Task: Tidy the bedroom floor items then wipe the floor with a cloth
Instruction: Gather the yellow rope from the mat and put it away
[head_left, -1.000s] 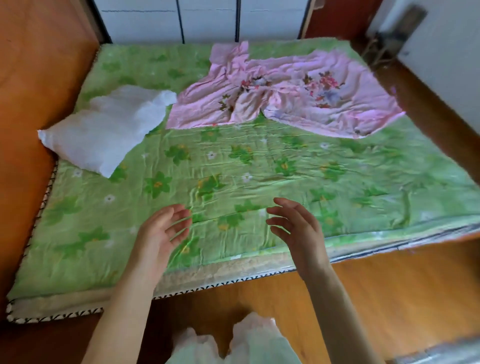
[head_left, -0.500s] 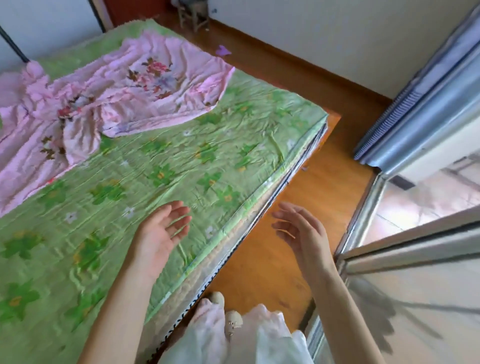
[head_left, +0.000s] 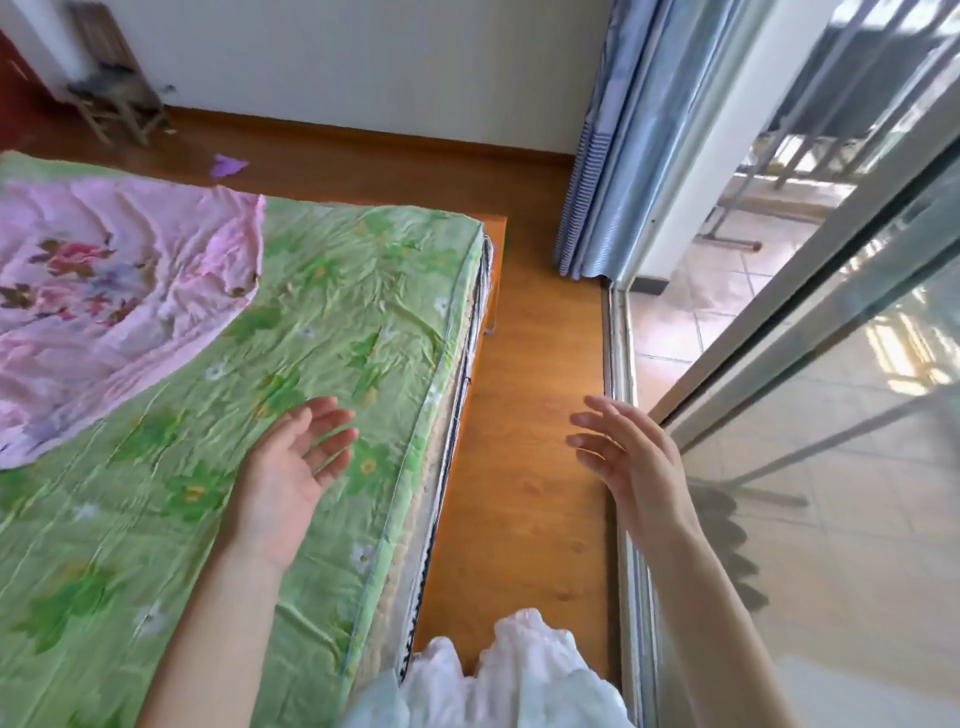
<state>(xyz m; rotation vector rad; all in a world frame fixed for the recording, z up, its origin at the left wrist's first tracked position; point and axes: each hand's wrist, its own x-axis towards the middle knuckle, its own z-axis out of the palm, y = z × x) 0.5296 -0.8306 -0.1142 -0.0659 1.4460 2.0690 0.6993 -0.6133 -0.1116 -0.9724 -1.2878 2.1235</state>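
floor strip (head_left: 524, 415): bare, passable | left: mattress edge (head_left: 441, 441) | right: glass door (head_left: 831, 467) | far end: curtain (head_left: 608, 171)

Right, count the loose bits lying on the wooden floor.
1. A small purple scrap lies on the floor past the far side of the bed, near the little stool. The bed hides some floor, so more may be out of sight.

We saw a green bed cover (head_left: 332, 332) printed with darker green flowers, a pink floral sheet (head_left: 104, 291), an orange-brown wooden floor (head_left: 535, 395), and a blue striped curtain (head_left: 613, 156).
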